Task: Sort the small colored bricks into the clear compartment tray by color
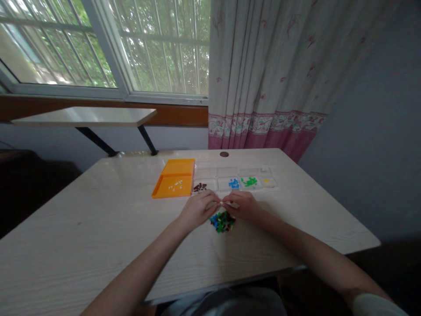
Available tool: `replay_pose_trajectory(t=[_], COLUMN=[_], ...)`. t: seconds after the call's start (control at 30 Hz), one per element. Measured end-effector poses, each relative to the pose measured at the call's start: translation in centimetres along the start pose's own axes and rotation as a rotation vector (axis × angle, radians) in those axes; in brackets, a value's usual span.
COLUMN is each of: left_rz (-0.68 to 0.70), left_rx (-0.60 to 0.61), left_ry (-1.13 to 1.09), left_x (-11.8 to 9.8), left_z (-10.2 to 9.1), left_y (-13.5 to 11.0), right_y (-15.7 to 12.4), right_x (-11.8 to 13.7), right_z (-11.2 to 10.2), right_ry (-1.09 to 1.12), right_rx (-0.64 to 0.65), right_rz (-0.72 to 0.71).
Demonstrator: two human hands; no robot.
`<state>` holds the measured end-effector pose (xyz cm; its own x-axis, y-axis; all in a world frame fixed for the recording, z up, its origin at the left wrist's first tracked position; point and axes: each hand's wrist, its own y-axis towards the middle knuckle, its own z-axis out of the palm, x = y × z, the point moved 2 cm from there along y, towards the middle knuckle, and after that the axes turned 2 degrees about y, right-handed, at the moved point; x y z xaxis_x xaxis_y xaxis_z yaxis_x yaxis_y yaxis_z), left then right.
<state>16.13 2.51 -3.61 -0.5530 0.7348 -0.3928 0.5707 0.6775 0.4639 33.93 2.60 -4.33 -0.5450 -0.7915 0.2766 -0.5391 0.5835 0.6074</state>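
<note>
My left hand [198, 208] and my right hand [244, 205] meet over the table, fingertips nearly touching. Both pinch a tiny pale toy brick [221, 202] between them; its exact shape is too small to make out. Just below my fingers lies a mixed pile of small toy bricks [222, 222] in green, blue, dark brown and pale yellow. Beyond my left hand, dark brown bricks [200, 187] sit in a clear compartment tray [217, 177], partly hidden by my fingers. Blue bricks [234, 183] and green bricks [249, 181] fill other compartments past my right hand.
An open orange case [177, 167] holds several white bricks [176, 186] to the left of the tray. A few yellow pieces [266, 180] lie in the rightmost compartment. A raised shelf [88, 116] stands at the table's back left, and a curtain [266, 79] hangs behind.
</note>
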Motion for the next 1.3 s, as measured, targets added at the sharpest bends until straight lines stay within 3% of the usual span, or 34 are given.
replay_pose_trajectory(t=[0.23,0.43,0.5,0.8,1.0,1.1,1.3], left_rz=[-0.034,-0.159,-0.171,-0.134,-0.165,-0.299,-0.722], left_rx=[-0.067,-0.237,-0.269,-0.330,-0.293,-0.262,-0.178], left_ry=[0.021,0.009,0.006,-0.005,0.044,0.184,0.481], left_x=[0.0,0.7,0.8,0.4,1.0,2.7,7.3], left_z=[-0.7,-2.1,-2.3,-2.4,-2.7,-3.7,-5.7], left_y=[-0.1,-0.5,-0.6,-0.7,-0.6,-0.8,-2.1], right_y=[0.0,-0.3,-0.4,-0.7,-0.7,-0.7,-0.7], right_x=[-0.9,-2.0,-2.1,-2.5,-2.5,-2.6,-2.8], right_z=[-0.5,-1.4,-1.4,-0.9,-1.1,-1.1,-1.0], right_ry=[0.052,0.101,0.114,0.210,0.231,0.231,0.221], right_rx=[0.060,0.378,0.431,0.463,0.466,0.470,0.466], right_rz=[0.041,0.056,0.070,0.090,0.111,0.109,0.114])
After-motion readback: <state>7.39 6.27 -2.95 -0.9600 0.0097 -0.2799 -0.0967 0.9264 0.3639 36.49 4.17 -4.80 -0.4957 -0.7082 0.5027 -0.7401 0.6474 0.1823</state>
